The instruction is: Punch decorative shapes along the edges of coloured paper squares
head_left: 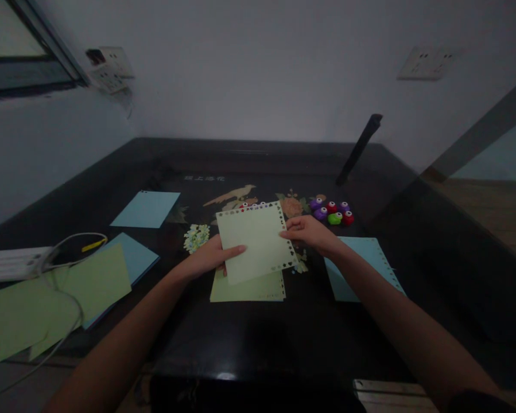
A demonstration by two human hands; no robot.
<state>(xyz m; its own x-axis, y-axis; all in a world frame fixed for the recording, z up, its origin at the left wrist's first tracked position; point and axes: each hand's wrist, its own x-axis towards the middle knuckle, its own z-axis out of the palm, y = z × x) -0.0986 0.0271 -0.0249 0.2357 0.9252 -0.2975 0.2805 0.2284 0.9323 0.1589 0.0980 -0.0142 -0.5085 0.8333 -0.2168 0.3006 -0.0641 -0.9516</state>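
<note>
A pale green sheet of paper is held up, slightly tilted, over the middle of the dark table. Small shaped cut-outs run along its top, right and part of its bottom edge. My left hand grips its left side, thumb on top and fingers beneath. At the right edge, my right hand has thumb and fingers closed on the paper. Under it lies another green sheet, partly covered. A pile of small paper bits sits just beyond my left hand. Several purple, red and green round-topped pieces stand beyond my right hand.
Blue sheets lie at the far left and under my right forearm. Green sheets overlap blue paper at left, beside a white power strip and its cable. A black upright bar rises at the back right.
</note>
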